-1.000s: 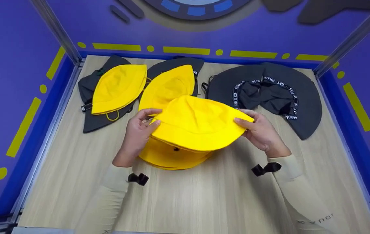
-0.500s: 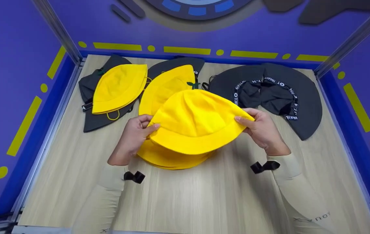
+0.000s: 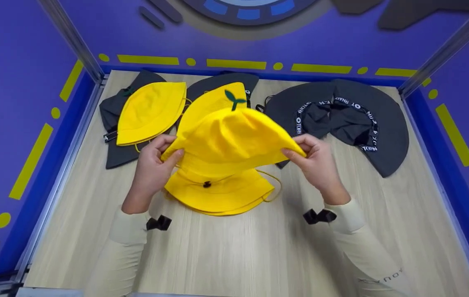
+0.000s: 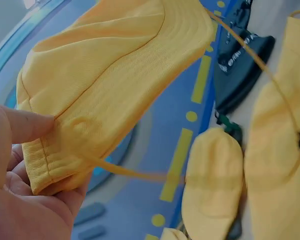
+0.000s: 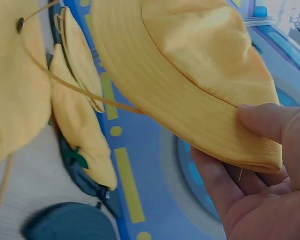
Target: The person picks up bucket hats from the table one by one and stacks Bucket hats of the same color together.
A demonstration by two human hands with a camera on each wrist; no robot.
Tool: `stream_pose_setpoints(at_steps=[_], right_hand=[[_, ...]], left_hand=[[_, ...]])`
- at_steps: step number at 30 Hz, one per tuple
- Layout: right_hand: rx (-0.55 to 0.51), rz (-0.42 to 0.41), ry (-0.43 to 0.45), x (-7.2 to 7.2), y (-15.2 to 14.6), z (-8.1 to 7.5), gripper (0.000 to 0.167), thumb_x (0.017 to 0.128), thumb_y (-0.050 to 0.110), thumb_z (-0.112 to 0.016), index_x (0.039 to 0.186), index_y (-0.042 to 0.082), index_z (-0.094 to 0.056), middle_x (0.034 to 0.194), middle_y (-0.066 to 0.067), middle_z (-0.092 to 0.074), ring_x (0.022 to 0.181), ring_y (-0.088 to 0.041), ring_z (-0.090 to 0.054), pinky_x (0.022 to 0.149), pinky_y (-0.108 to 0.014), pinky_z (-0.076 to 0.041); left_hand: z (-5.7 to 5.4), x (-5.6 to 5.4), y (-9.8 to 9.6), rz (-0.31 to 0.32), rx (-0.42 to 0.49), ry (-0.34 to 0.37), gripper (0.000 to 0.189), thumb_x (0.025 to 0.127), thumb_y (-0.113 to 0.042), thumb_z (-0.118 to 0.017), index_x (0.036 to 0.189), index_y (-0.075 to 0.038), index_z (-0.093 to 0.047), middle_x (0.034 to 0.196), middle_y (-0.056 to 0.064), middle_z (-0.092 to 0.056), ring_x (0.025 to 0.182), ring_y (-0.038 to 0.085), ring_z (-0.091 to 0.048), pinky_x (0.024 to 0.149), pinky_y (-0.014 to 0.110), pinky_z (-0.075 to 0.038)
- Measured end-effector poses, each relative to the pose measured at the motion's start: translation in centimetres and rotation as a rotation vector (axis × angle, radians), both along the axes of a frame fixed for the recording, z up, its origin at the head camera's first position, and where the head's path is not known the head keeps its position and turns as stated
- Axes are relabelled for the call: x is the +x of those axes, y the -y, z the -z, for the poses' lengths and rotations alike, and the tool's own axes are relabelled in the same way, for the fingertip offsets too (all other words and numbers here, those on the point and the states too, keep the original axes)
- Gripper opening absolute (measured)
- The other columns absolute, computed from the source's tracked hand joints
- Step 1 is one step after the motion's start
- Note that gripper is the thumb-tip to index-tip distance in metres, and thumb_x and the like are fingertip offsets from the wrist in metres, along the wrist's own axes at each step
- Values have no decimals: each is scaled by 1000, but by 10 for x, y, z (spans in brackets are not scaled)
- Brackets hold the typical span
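Observation:
A yellow bucket hat point(image 3: 234, 140) with a green sprout on its crown is held up over the middle of the table. My left hand point(image 3: 152, 169) pinches the left end of its brim, thumb on top and fingers beneath. At the opposite end my right hand point(image 3: 317, 165) pinches the brim the same way, as the right wrist view shows of that hat point(image 5: 190, 85). A thin yellow cord with a black toggle point(image 3: 207, 184) hangs below the brim. Under it another yellow hat point(image 3: 234, 202) lies on the table, partly covered.
Behind the held hat lies a yellow hat point(image 3: 201, 107) on a dark one. To the left, a yellow hat point(image 3: 152, 111) rests on a dark grey hat point(image 3: 121, 159). Dark hats point(image 3: 387, 119) with lettered bands lie at the right. Blue-purple panels point(image 3: 234, 45) border the table point(image 3: 234, 255).
Both hands have raised the held hat and shifted it left. Its green sprout has come into sight, and its toggle and cord now hang over the hat below.

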State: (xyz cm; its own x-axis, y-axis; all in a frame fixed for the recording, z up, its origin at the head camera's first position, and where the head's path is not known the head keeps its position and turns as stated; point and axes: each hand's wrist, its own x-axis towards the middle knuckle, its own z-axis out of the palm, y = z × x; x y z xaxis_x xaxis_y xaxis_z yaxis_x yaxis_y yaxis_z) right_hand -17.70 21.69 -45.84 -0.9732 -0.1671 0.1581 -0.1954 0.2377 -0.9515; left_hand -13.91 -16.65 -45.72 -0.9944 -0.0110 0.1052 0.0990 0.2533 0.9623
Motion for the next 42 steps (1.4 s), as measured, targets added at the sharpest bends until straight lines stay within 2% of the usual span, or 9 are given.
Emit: stream_pose_setpoints(at_steps=[5,10,15,18,22,27,32,38,42], right_hand=[[61,-26,90,8,10,32,19,92,12,-77,107,4,-69,104,-13,-78,83,-17,-72,77,-24,-61],[102,-21,200,12,20,61,24,93,16,-76,114,6,-69,111,-13,-77,89,-19,-70,80,-22,-60],[123,-8,301,13,29,80,38,91,20,-78,126,11,-67,118,-9,-76,96,-19,-70,85,-21,-59],[147,-1,342,14,34,88,40,90,22,-80,127,13,-66,112,-9,-77,91,-18,-70,81,-20,-59],[206,21,346,15,39,96,33,90,24,-80,119,14,-69,103,-6,-76,85,-20,-66,74,-19,-57],[364,57,320,13,45,105,27,92,24,-79,116,13,-71,100,-5,-68,88,-22,-60,76,-23,-56],[501,63,339,9,50,110,28,93,25,-78,117,12,-70,105,-5,-66,93,-23,-59,83,-29,-56],[582,70,297,10,52,111,33,93,29,-78,120,13,-69,106,-5,-63,95,-23,-56,85,-32,-54],[573,60,250,11,53,110,38,92,29,-78,126,17,-67,111,-4,-58,101,-23,-54,92,-33,-53]], left_hand=[[30,5,7,-72,-49,84,27,97,-15,-71,123,-7,-66,118,10,-72,101,18,-64,86,16,-54],[54,9,10,-143,-82,210,33,95,-22,-75,125,-9,-68,123,10,-73,111,18,-66,94,21,-55],[67,9,14,-166,-124,266,37,94,-21,-76,128,-10,-66,129,10,-69,119,23,-64,105,39,-53],[73,8,15,-162,-155,306,39,95,-21,-76,130,-11,-64,131,10,-66,122,25,-60,107,42,-51],[80,7,13,-155,-231,350,39,95,-22,-75,131,-13,-63,128,10,-64,118,26,-58,102,41,-53],[88,9,8,-154,-351,318,34,95,-16,-74,126,-8,-65,123,13,-66,114,28,-60,102,43,-52],[96,10,3,-135,-477,266,29,95,-11,-74,121,-4,-66,118,16,-66,110,31,-61,102,45,-52],[99,10,-3,-140,-565,241,30,94,-11,-74,122,-3,-64,114,16,-64,106,32,-59,97,45,-51],[93,11,-15,-154,-666,147,39,92,-9,-74,129,-5,-63,120,18,-59,113,37,-53,100,50,-44]])
